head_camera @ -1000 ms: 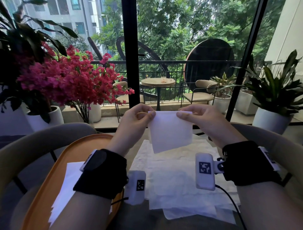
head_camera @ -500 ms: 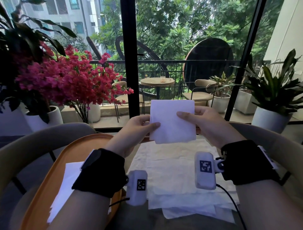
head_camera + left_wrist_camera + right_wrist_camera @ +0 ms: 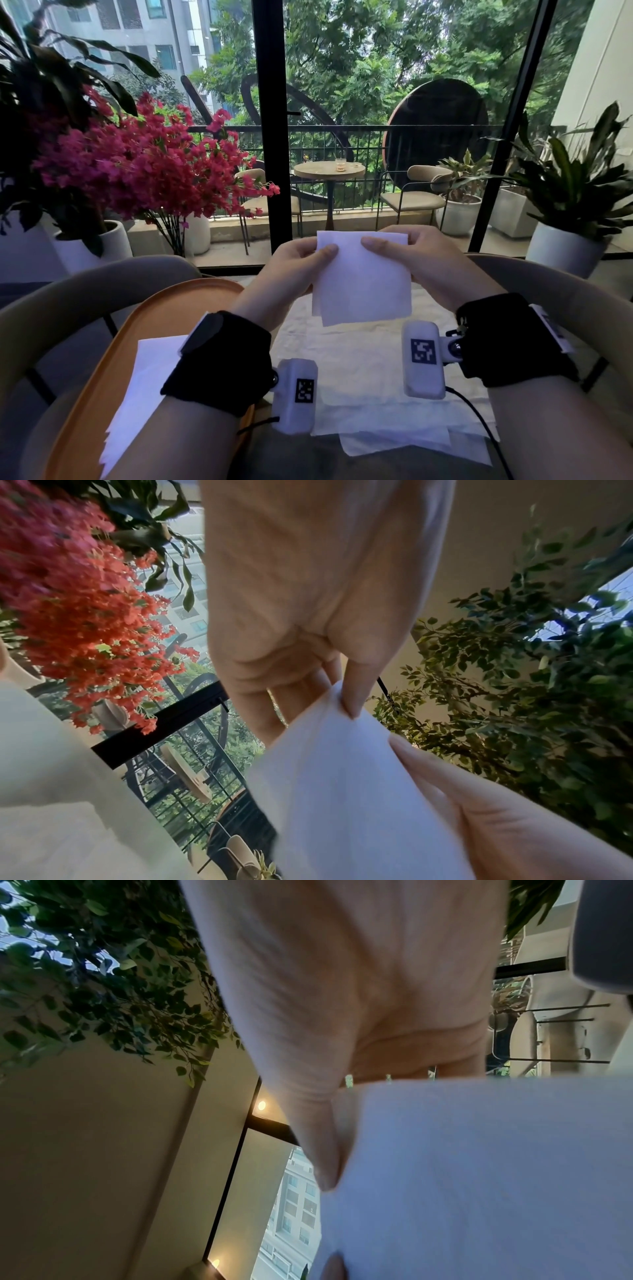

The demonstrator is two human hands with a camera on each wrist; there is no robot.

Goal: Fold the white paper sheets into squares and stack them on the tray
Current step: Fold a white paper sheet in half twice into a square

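Both hands pinch a soft, folded white sheet point(image 3: 363, 281) in the air: left hand point(image 3: 294, 267) and right hand point(image 3: 411, 260) at its top corners, probably near-square, above the orange oval tray point(image 3: 102, 377).

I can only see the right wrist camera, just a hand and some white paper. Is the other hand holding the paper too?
Observer: Yes. The left hand pinches the upper left corner of the folded sheet; the right hand pinches the upper right.
Operator: Where's the tray?
Observer: The orange tray lies under the left forearm, with a white stack on it.
Operator: Any more paper to fold?
Observer: Yes, unfolded sheets lie spread below both wrists.
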